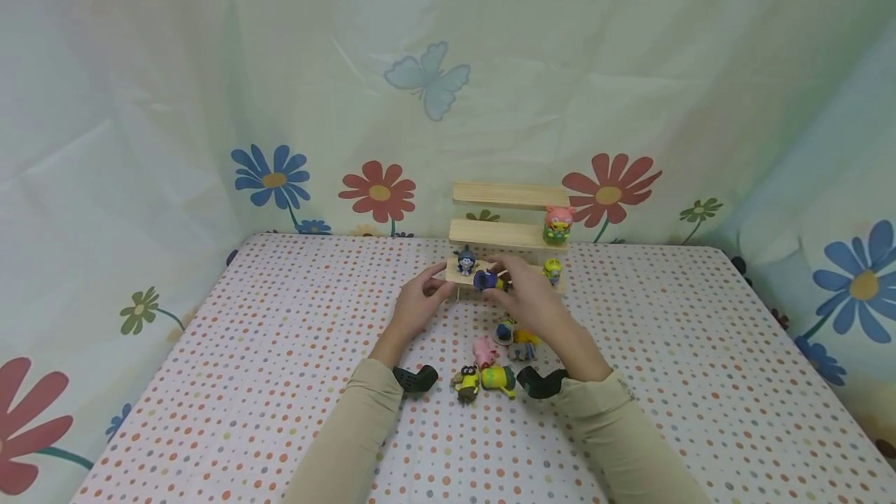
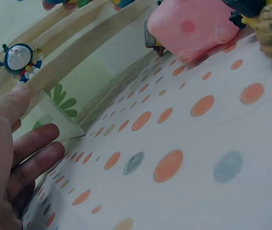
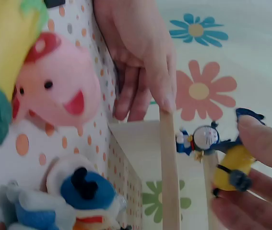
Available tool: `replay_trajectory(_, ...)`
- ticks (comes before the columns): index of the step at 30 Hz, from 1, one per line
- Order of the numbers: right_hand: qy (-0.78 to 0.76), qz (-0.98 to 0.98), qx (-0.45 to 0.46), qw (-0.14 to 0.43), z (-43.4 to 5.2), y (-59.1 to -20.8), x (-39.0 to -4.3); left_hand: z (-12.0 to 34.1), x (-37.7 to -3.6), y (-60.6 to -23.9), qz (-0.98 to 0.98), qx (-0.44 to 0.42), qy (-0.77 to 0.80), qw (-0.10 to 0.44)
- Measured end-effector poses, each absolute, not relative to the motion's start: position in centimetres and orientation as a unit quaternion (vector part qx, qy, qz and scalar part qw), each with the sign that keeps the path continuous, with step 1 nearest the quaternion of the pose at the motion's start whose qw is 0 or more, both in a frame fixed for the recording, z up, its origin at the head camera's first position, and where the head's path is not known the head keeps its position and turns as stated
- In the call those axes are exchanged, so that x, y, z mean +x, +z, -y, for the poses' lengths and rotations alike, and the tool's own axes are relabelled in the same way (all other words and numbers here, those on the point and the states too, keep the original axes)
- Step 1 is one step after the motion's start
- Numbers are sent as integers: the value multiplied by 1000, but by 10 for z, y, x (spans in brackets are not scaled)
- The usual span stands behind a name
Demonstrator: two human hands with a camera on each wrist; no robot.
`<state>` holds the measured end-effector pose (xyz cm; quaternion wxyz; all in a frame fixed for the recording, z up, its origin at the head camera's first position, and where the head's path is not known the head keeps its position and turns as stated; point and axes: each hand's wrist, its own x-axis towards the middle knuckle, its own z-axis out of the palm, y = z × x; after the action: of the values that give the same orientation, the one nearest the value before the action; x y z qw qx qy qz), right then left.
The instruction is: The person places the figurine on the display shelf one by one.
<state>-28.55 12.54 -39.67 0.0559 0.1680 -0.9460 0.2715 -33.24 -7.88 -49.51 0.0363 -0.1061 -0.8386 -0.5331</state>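
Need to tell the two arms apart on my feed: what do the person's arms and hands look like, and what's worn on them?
Both arms wear long, plain beige sleeves ending at the wrist. A small black wrist-worn camera unit sits at each cuff, the other by the right wrist. The left hand and right hand are bare: no gloves, rings or markings visible.

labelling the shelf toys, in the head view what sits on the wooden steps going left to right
blue cat figure → yellow and blue figure in the right hand grip → small yellow figure; the pink and green figure stands one step higher, far right.
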Motion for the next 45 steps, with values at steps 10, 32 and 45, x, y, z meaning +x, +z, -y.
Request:
replay_trajectory(10, 299, 936, 152, 106, -134, -392, -287, 79, -335, -496, 841, -104, -530, 33)
replay_trajectory(32, 140, 971, 132, 144, -127, -404, -296, 78, -335, -495, 839, -110, -532, 31)
replay_trajectory(45, 179, 959, 170, 140, -124, -414, -300, 79, -332, -495, 838, -107, -535, 27)
